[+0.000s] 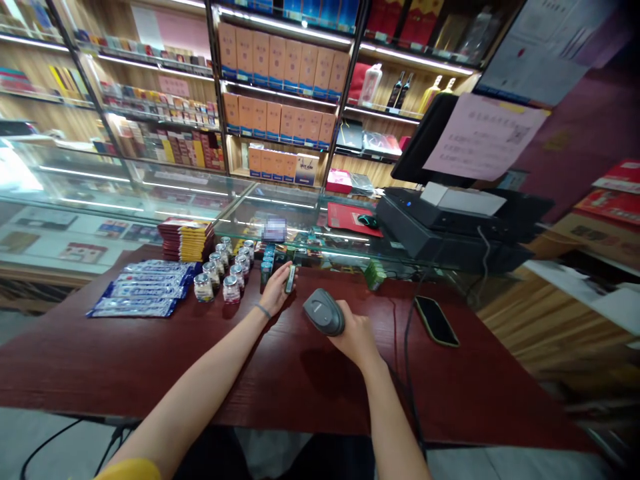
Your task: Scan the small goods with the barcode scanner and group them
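My left hand (276, 291) is closed around a small narrow pack (290, 279), held upright just above the dark red table. What the pack contains I cannot make out. In my right hand (356, 331) is a grey handheld barcode scanner (324, 312), its head turned toward the pack but apart from it. Beyond my left hand stands a row of small blue-green packs (267, 264). Left of these are several little glass jars (231, 289) with silvery lids. A small green box (375, 275) stands farther right, near the glass counter.
Blue-and-white sachets (145, 288) and stacked red and yellow packs (186, 240) occupy the table's left. A phone (437, 321) and a black cable (409, 360) lie at right. Behind are a glass counter (310, 248), a red mouse pad (345, 219) and a till with monitor (430, 143).
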Demonstrator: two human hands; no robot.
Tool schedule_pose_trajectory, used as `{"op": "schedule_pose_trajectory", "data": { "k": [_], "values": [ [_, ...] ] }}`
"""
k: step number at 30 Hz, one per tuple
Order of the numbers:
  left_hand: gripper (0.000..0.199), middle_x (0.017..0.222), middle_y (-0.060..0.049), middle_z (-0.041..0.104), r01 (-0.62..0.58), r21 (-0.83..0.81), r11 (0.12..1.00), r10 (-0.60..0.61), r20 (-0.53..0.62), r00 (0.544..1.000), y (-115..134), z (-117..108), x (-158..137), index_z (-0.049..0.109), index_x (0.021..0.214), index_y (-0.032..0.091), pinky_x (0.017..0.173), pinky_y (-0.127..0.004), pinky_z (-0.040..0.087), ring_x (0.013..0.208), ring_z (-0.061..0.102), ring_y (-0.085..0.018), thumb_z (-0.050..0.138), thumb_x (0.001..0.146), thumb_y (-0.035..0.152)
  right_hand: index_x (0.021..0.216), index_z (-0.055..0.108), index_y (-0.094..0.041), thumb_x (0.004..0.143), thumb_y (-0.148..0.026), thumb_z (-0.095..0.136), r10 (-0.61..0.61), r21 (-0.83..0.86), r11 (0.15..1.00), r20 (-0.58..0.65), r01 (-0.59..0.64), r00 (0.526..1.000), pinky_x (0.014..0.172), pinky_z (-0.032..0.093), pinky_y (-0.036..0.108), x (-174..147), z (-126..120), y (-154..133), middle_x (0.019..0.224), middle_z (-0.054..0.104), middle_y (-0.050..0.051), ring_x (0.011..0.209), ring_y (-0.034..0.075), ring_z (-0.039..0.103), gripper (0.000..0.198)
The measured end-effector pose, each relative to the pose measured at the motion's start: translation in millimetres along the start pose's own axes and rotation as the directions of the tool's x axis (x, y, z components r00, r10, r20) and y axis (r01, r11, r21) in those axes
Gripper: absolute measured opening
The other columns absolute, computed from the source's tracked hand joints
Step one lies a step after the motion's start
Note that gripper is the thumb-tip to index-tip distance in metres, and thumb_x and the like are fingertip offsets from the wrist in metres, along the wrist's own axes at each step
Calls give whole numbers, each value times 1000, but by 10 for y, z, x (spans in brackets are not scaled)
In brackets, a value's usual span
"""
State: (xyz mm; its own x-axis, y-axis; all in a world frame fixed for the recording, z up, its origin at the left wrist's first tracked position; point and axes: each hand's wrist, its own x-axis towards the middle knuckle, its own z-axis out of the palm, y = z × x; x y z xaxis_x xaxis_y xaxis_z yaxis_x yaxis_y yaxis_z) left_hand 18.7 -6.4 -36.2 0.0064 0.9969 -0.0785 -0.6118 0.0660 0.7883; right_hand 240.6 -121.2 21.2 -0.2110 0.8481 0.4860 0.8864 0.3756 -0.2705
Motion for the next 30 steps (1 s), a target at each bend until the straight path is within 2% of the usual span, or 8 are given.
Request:
{"op": "schedule_pose_trajectory", "data": {
  "k": [2,5,9,14,17,22,30],
  "values": [
    [57,118,-8,70,-69,69,995,70,-9,997,-20,8,0,59,133,22,68,-22,54,88,67,-14,77,79,33,105,61,-24,71,-31,69,6,14,1000,-11,-6,1000,54,37,24,2,4,19,71,75,2,62,24,72,35],
    [63,118,-8,71,-200,195,960,208,-21,978,-68,16,9,60,132,20,83,-26,54,98,68,-16,81,73,28,104,61,-24,74,-33,67,64,31,998,-68,-62,996,54,38,25,4,-7,45,71,75,3,62,25,72,31],
    [53,124,-11,70,-307,359,882,347,-54,936,-111,52,-5,64,126,17,104,-36,48,115,65,-21,78,77,30,101,62,-24,74,-35,66,139,76,988,-114,-131,984,55,40,26,3,-33,83,70,75,4,63,26,72,29],
    [42,121,-12,71,-394,490,778,478,-54,877,-135,136,19,64,118,18,108,-41,46,118,65,-24,76,79,25,102,62,-24,74,-38,66,193,162,973,-171,-166,966,54,42,27,-8,-38,139,70,74,4,62,26,72,32],
    [38,117,-11,71,-392,571,722,542,-113,833,-146,182,99,60,114,19,106,-40,47,116,66,-22,75,79,19,99,60,-23,75,-39,65,209,215,963,-207,-163,956,55,44,27,-24,-38,163,70,73,4,63,26,72,29],
    [35,108,-10,70,-323,698,640,619,-219,754,-178,261,256,55,108,19,100,-40,50,105,68,-21,75,80,18,95,56,-23,76,-39,63,259,277,943,-255,-186,932,57,46,29,-46,-62,183,71,72,6,63,26,71,26],
    [31,105,-9,70,-230,753,617,634,-302,712,-221,346,448,52,107,22,98,-40,49,106,68,-24,71,83,18,95,57,-24,74,-39,64,327,350,913,-313,-212,892,57,47,29,-52,-59,209,68,69,4,59,23,67,27]
  ]
}}
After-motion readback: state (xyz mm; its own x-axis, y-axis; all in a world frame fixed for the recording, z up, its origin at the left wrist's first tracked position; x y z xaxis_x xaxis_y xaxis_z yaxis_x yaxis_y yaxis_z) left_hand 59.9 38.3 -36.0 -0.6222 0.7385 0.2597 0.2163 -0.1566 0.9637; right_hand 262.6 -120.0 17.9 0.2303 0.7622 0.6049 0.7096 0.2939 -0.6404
